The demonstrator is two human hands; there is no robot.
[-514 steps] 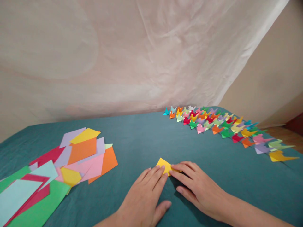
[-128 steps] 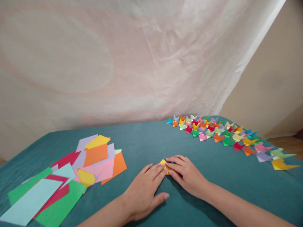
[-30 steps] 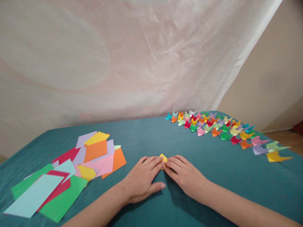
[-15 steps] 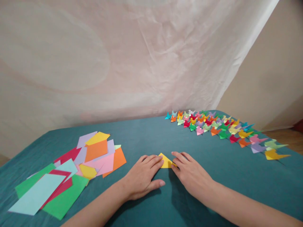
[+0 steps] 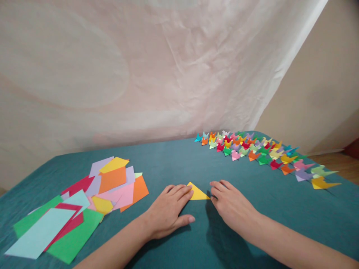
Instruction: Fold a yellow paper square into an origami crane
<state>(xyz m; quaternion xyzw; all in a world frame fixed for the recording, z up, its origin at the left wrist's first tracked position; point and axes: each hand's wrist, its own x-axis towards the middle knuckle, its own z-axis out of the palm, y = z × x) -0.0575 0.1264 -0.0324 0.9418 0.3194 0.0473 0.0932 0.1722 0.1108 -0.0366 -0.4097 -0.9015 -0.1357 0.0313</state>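
A small yellow paper (image 5: pixel 198 192), folded to a triangle, lies on the cloth in front of me. My left hand (image 5: pixel 171 209) rests flat with its fingertips over the triangle's left part, hiding that end; its thumb stands out to the side. At the triangle's right corner is my right hand (image 5: pixel 231 203), with its fingers bent and their tips on that corner. The right thumb is hidden behind the hand.
A teal cloth (image 5: pixel 168 160) covers the table. Loose sheets of coloured paper (image 5: pixel 112 181) overlap on the left. Several rows of small folded paper birds (image 5: pixel 263 160) stand at the back right. A pale curtain (image 5: pixel 157 74) hangs behind the table.
My right hand has moved a little to the right, along with the triangle's right corner. More of the yellow triangle shows, spread out flat. My left hand has stayed on the paper.
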